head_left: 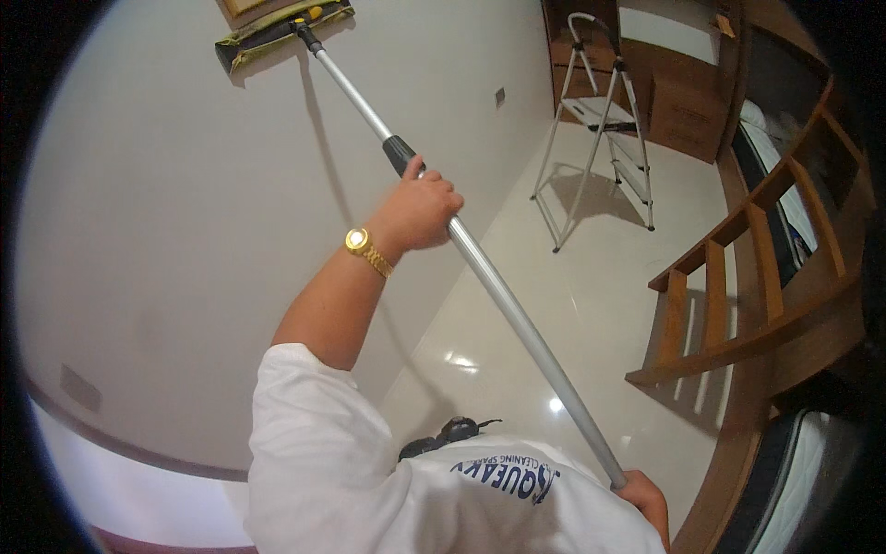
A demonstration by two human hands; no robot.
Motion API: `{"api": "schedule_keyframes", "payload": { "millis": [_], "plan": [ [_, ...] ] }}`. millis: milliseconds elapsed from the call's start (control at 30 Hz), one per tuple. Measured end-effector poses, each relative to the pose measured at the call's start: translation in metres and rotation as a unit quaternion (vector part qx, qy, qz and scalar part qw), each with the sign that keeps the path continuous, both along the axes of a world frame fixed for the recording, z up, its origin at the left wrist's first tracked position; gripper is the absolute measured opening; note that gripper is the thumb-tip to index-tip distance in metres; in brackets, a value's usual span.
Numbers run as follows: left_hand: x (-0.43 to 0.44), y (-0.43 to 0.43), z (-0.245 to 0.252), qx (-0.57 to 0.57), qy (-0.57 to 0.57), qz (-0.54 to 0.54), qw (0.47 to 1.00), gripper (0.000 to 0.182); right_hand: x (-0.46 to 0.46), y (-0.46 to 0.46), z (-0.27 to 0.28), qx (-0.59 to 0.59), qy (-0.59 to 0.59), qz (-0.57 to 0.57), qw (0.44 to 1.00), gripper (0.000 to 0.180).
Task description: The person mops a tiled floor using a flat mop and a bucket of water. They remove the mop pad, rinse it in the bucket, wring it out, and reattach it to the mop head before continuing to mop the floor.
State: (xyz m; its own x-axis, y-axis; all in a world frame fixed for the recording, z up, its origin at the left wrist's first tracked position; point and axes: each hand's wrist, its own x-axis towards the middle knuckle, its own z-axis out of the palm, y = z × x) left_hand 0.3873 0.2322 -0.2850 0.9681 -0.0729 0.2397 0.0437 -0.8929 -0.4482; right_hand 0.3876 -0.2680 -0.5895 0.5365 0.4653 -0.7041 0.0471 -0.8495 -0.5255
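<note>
A silver telescopic pole [512, 305] runs slantwise across the view. Around it, just below the black locking collar [401, 155], my left hand [419, 208] is closed, with a gold watch [358, 241] on the wrist. At the pole's lower end my right hand [640, 493] grips it, partly cut off by my white shirt. The upper end carries a wide flat mop head [284, 36] with a green-edged pad. It lies along the pale wall [173, 173], close under a wooden frame [242, 5] at the top edge.
A folding step ladder [599, 114] stands on the glossy tiled floor [498, 332], near wooden cabinetry [685, 114]. To the right, a wooden bunk-bed ladder [754, 256] slopes beside mattresses [796, 478]. A wall socket or switch plate [500, 97] sits on the wall.
</note>
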Motion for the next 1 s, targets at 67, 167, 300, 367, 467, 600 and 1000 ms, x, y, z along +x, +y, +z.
{"api": "schedule_keyframes", "payload": {
  "millis": [67, 167, 300, 367, 467, 600, 1000],
  "plan": [
    [-0.004, -0.003, -0.028, -0.034, -0.015, -0.039, 0.999, 0.013, -0.009, -0.022, 0.005, -0.072, -0.013, -0.015, 0.997, 0.034],
    [-0.006, -0.009, -0.08, -0.104, -0.007, -0.069, 0.992, 0.017, -0.029, -0.069, 0.013, -0.119, 0.001, -0.13, 0.984, 0.042],
    [-0.002, -0.022, -0.145, -0.215, 0.037, -0.086, 0.972, 0.02, -0.047, -0.126, 0.037, -0.242, -0.064, -0.133, 0.959, 0.043],
    [0.001, -0.027, -0.174, -0.27, 0.052, -0.088, 0.957, 0.022, -0.056, -0.14, 0.068, -0.301, -0.093, -0.17, 0.934, 0.04],
    [0.008, -0.023, -0.213, -0.332, 0.103, -0.074, 0.935, 0.022, -0.054, -0.126, 0.12, -0.329, -0.161, -0.152, 0.918, 0.03],
    [0.027, 0.007, -0.256, -0.408, 0.133, -0.043, 0.902, 0.024, -0.032, -0.064, 0.2, -0.349, -0.297, -0.081, 0.885, 0.019],
    [0.122, 0.139, -0.309, -0.418, 0.452, 0.047, 0.787, 0.03, 0.048, 0.185, 0.309, -0.433, -0.412, 0.0, 0.802, 0.005]
  ]
}}
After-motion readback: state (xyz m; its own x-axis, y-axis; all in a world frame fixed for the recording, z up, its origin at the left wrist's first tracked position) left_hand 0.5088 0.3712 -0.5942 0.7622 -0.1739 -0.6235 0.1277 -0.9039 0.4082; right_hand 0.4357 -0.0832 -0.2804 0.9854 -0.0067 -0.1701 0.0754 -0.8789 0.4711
